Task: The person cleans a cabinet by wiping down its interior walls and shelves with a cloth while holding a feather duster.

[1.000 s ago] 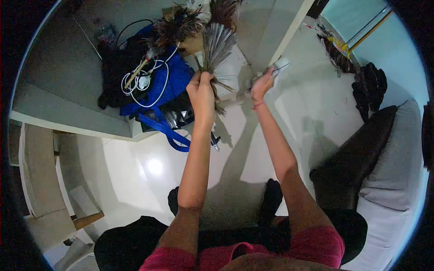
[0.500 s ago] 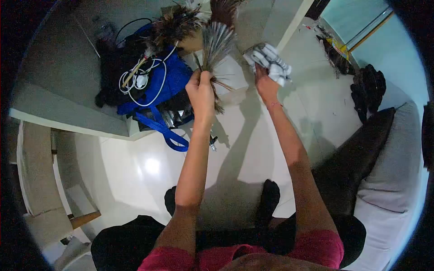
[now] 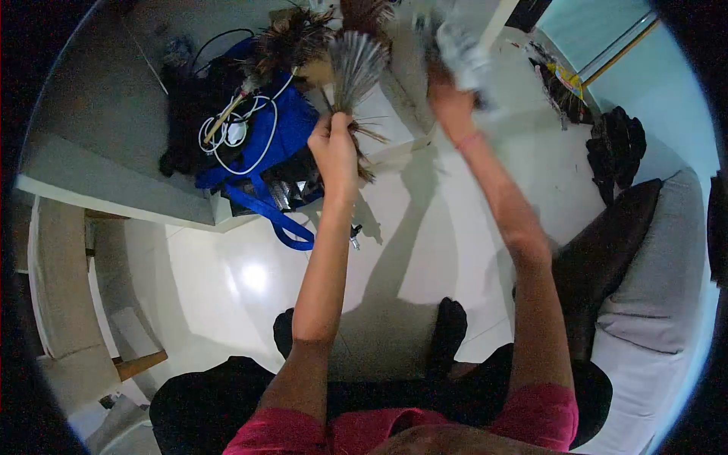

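My left hand (image 3: 335,152) is closed round a fanned bundle of thin grey bristles or quills (image 3: 358,67), its spread end pointing away from me. Loose brown strands stick out beside and below the fingers. My right hand (image 3: 453,110) grips a grey-and-white patterned cloth (image 3: 464,54) and is smeared by motion; the cloth is raised near the wall edge, apart from the bundle. Just left of my left hand lies a blue bag (image 3: 280,136) with a coiled white cable (image 3: 237,135) on it. Brown feathery clumps (image 3: 299,38) lie behind the bundle.
A low partition (image 3: 114,197) runs along the left. At right are a grey cushion (image 3: 644,303), dark gloves or similar dark items (image 3: 618,148), and a yellow-labelled item (image 3: 567,80) beside a wooden pole (image 3: 623,51). My feet stand on glossy floor tiles (image 3: 402,265).
My right hand has moved up and away from me with the cloth, now blurred. My left hand keeps its hold on the bundle and has shifted only slightly.
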The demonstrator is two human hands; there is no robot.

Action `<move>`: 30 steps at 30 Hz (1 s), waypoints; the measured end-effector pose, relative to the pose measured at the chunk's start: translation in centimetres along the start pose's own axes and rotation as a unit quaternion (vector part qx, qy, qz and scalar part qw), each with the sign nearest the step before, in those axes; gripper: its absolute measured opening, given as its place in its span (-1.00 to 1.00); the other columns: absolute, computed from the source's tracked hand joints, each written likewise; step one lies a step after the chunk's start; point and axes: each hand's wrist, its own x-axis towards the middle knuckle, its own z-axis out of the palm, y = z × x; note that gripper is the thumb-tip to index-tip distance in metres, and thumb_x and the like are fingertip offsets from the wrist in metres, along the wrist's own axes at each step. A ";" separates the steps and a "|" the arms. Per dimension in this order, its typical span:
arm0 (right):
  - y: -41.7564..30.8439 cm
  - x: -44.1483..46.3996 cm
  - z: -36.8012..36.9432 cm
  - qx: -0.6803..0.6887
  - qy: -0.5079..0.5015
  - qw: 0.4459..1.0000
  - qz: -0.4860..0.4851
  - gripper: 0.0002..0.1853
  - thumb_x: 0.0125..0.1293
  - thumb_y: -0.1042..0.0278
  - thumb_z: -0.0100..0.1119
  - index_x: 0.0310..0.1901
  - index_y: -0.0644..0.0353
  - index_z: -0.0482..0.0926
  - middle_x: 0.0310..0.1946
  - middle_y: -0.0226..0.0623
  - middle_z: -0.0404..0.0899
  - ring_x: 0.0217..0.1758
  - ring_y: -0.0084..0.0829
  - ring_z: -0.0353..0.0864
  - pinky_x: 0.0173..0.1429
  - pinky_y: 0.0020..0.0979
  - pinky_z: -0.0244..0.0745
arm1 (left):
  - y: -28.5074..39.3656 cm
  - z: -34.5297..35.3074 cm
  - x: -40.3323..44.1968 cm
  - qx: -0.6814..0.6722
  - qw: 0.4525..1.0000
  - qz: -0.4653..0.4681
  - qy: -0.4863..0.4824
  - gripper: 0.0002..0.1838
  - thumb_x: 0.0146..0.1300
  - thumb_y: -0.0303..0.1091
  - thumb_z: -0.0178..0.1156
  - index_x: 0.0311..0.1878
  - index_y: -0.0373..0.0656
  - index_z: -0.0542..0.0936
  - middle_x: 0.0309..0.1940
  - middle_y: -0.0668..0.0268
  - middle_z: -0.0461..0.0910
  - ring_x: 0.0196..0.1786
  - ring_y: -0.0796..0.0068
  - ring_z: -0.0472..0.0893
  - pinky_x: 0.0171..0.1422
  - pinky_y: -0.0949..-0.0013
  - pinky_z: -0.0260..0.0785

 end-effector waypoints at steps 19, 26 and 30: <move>-3.6 -10.1 14.5 0.239 -0.310 0.916 0.091 -0.46 0.34 0.31 -0.22 0.33 0.29 0.12 0.32 0.11 0.14 0.40 -0.02 0.12 0.43 -0.21 0.06 | 0.6 -2.4 1.9 -0.044 0.996 -0.062 0.035 -0.89 0.13 -0.41 0.05 -0.49 -0.19 0.46 -0.70 0.49 0.29 -0.70 0.71 0.20 -0.63 0.54 -0.02; -5.6 -7.5 18.8 0.299 -0.195 0.928 0.103 -0.44 0.34 0.25 -0.12 0.31 0.32 0.15 0.28 0.08 0.22 0.33 0.00 0.23 0.35 -0.18 0.18 | 1.1 -3.7 2.4 -0.038 0.993 -0.113 0.022 -0.86 0.16 -0.40 0.04 -0.50 -0.17 0.43 -0.71 0.43 0.33 -0.75 0.66 0.23 -0.69 0.51 0.02; -8.2 -5.0 19.8 0.242 -0.259 0.924 0.145 -0.39 0.31 0.14 -0.15 0.39 0.07 0.10 0.35 -0.08 0.16 0.33 -0.10 0.26 0.37 -0.16 0.17 | 2.2 -4.7 3.6 -0.070 0.988 -0.121 0.068 -0.86 0.16 -0.42 0.05 -0.51 -0.19 0.43 -0.70 0.38 0.36 -0.76 0.61 0.26 -0.69 0.51 0.05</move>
